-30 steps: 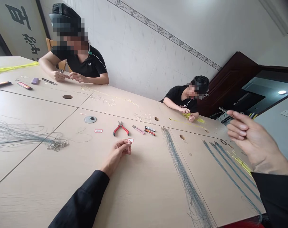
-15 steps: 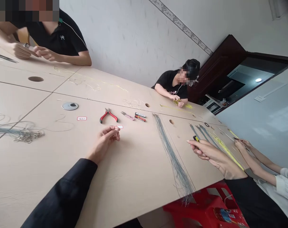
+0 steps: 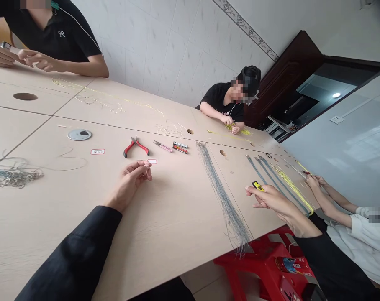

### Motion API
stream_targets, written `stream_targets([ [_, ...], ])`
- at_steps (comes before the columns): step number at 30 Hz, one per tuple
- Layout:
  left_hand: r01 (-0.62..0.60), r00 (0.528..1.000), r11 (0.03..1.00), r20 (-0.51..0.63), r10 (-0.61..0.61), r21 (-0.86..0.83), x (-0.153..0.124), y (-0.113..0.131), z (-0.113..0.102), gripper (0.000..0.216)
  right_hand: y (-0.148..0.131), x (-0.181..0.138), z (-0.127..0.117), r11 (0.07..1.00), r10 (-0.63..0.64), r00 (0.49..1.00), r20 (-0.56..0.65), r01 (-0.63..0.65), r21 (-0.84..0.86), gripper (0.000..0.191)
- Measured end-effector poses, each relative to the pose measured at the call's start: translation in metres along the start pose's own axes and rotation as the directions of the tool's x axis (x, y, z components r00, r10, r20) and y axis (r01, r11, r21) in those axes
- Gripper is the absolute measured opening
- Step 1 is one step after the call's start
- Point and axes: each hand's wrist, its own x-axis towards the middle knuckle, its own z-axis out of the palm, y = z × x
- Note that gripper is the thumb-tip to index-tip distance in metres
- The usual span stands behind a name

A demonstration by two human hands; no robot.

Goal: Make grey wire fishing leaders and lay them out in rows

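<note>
My left hand (image 3: 129, 182) rests on the pale wooden table (image 3: 165, 234), fingers curled together in a pinch beside a small white tag (image 3: 152, 161); what it pinches is too small to see. Red-handled pliers (image 3: 134, 146) lie just beyond it. My right hand (image 3: 269, 198) hovers near the table's right edge, closed on a small yellow and black tool (image 3: 258, 185). A long bundle of grey wires (image 3: 219, 190) lies between my hands.
Pink snips (image 3: 163, 146) and two small tubes (image 3: 180, 147) lie past the pliers. More grey and yellow wire bundles (image 3: 281, 182) lie at the right. Metal rings (image 3: 17, 177) sit far left. Three other people work around the table. A red stool (image 3: 265, 267) stands below the edge.
My right hand came down from face height to the table's right edge with the yellow tool. The view swung down and right. My left hand stayed in its pinch.
</note>
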Motion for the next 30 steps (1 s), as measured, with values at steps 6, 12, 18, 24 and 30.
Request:
stream_targets([
  [6, 0.005, 1.000, 1.000, -0.008, -0.005, 0.005, -0.001, 0.001, 0.000, 0.020, 0.000, 0.006, -0.001, 0.979, -0.157, 0.984, -0.087, 0.144, -0.146, 0.043],
  [12, 0.004, 1.000, 1.000, -0.011, -0.004, 0.006, -0.001, 0.002, 0.002, 0.019, -0.007, 0.001, 0.007, 0.994, -0.092, 0.993, -0.077, 0.096, 0.051, 0.046],
  [18, 0.000, 1.000, 1.000, 0.000, 0.000, -0.012, 0.000, 0.001, 0.001, 0.017, -0.015, -0.006, 0.003, 0.996, 0.087, 0.995, 0.058, -0.089, 0.030, 0.040],
  [24, 0.000, 1.000, 1.000, 0.006, 0.000, -0.017, 0.000, 0.000, 0.000, 0.017, 0.004, -0.017, 0.008, 0.981, 0.179, 0.967, 0.182, -0.189, 0.040, 0.043],
  [30, -0.007, 1.000, 1.000, 0.014, 0.007, -0.004, 0.000, 0.000, 0.001, 0.015, 0.019, -0.035, 0.015, 0.976, 0.202, 0.951, 0.233, -0.215, 0.032, 0.054],
])
